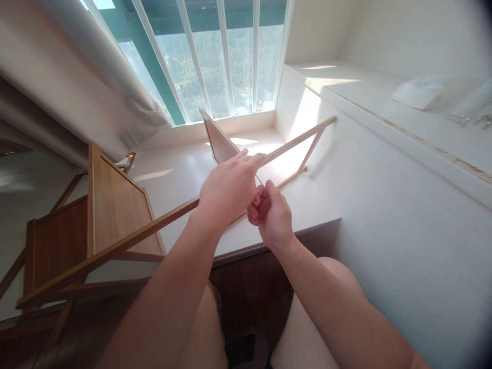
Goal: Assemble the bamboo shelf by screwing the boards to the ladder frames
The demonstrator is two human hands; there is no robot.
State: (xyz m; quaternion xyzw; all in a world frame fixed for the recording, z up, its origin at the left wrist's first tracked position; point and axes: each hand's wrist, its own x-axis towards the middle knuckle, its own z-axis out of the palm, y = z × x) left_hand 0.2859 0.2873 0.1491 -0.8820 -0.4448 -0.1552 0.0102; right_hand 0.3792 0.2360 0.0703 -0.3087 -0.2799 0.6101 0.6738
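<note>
A wooden folding-type rack [300, 139] lies on its side across the ledge, its long rail running from lower left to upper right. My left hand [228, 187] is closed over the middle of this rail, with its fingertips on the far side partly hidden. Just below and to the right, my right hand [272, 212] pinches a thin metal rod [259, 179] that points up toward the rail. The rod's far end is hidden behind my left hand. Wooden shelf panels [119, 205] join the rail at the left, and another panel [221, 138] stands tilted behind my left hand.
The rack rests on a white ledge [184, 179] below a barred window [215, 66]. A grey curtain [88, 77] hangs at the left. A white wall [392, 215] rises on the right, with a plastic bag [418, 92] on its top. Dark floor [253, 287] shows between my legs.
</note>
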